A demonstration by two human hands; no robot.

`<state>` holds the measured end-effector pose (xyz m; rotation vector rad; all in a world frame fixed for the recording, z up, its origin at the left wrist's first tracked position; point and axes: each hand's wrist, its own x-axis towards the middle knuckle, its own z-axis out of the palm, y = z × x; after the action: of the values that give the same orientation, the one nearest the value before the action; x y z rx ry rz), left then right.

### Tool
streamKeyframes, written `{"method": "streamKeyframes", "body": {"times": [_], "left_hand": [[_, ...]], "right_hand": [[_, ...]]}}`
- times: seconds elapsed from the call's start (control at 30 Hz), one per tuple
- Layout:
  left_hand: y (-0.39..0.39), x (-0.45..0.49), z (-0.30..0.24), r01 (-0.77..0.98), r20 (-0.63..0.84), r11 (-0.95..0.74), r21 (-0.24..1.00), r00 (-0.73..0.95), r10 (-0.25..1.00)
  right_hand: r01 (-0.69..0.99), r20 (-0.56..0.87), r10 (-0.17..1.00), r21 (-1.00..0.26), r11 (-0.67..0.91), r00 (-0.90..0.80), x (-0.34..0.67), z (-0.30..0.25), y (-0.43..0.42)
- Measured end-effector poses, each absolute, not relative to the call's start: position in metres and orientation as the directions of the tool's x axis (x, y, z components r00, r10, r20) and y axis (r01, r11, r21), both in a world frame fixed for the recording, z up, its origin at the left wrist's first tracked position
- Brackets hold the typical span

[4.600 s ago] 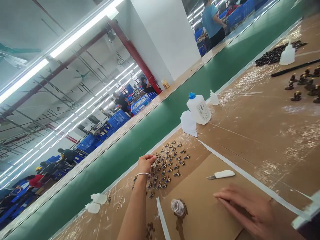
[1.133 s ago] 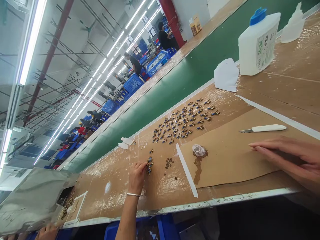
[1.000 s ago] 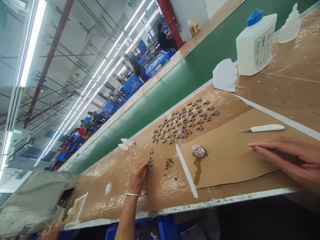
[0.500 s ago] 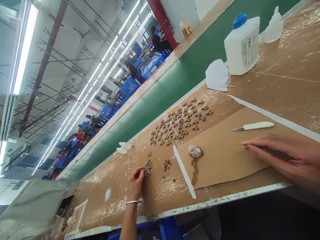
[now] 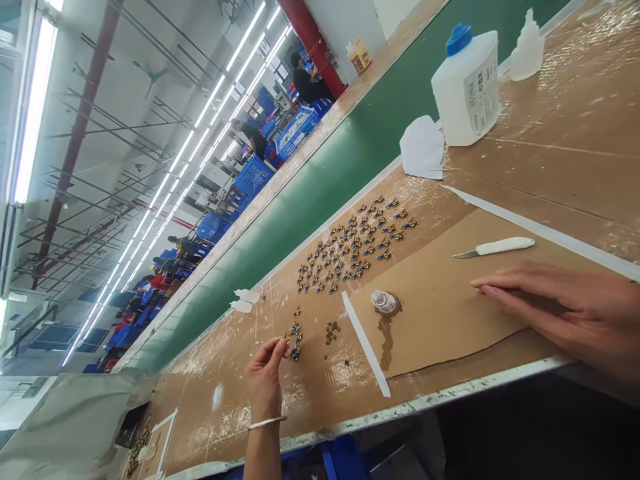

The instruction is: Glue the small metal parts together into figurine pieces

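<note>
Nearest the table edge, the left hand (image 5: pixel 264 378) pinches at a small cluster of pieces (image 5: pixel 294 338) just past its fingertips. Off to its right, the right hand (image 5: pixel 565 310) lies open, palm down, on cardboard (image 5: pixel 450 313); beyond its fingertips lies a white-handled knife (image 5: pixel 493 247).

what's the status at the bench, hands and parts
Left hand pinching at small cluster of parts. Right hand flat on cardboard sheet, empty. Knife lies apart.

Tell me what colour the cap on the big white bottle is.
Blue; the cap tops the white bottle, clearest in the head view.
</note>
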<state>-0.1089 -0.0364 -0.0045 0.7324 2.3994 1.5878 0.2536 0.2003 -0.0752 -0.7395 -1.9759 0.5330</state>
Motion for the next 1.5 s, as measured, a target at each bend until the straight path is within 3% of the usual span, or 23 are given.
{"method": "streamKeyframes", "body": {"times": [0.43, 0.77, 1.13, 1.2, 1.3, 1.4, 1.5], "left_hand": [[0.012, -0.029, 0.018, 0.037, -0.037, 0.111, 0.993, -0.8, 0.599], [0.046, 0.004, 0.024, -0.042, -0.159, 0.2, 0.979, -0.769, 0.619], [0.061, 0.019, 0.026, -0.221, -0.271, 0.159, 0.962, -0.733, 0.624], [0.061, 0.021, 0.027, -0.161, -0.251, 0.198, 0.967, -0.742, 0.622], [0.062, 0.023, 0.03, 0.117, -0.135, 0.357, 0.927, -0.784, 0.606], [0.065, 0.024, 0.034, 0.435, 0.015, 0.489, 0.756, -0.759, 0.651], [0.075, 0.026, 0.038, 0.645, 0.118, 0.48, 0.595, -0.66, 0.742]], "right_hand": [[0.149, 0.667, 0.65, -0.647, 0.748, -0.364, 0.254, -0.064, 0.197], [0.03, 0.719, 0.611, -0.639, 0.768, -0.331, 0.251, -0.057, 0.199], [-0.018, 0.697, 0.642, -0.682, 0.731, -0.319, 0.253, -0.057, 0.197], [-0.023, 0.694, 0.645, -0.686, 0.727, -0.32, 0.253, -0.057, 0.197], [-0.016, 0.699, 0.644, -0.682, 0.732, -0.311, 0.253, -0.056, 0.197], [-0.016, 0.699, 0.647, -0.683, 0.73, -0.305, 0.252, -0.055, 0.198], [-0.02, 0.688, 0.657, -0.695, 0.718, -0.307, 0.252, -0.054, 0.197]]}}
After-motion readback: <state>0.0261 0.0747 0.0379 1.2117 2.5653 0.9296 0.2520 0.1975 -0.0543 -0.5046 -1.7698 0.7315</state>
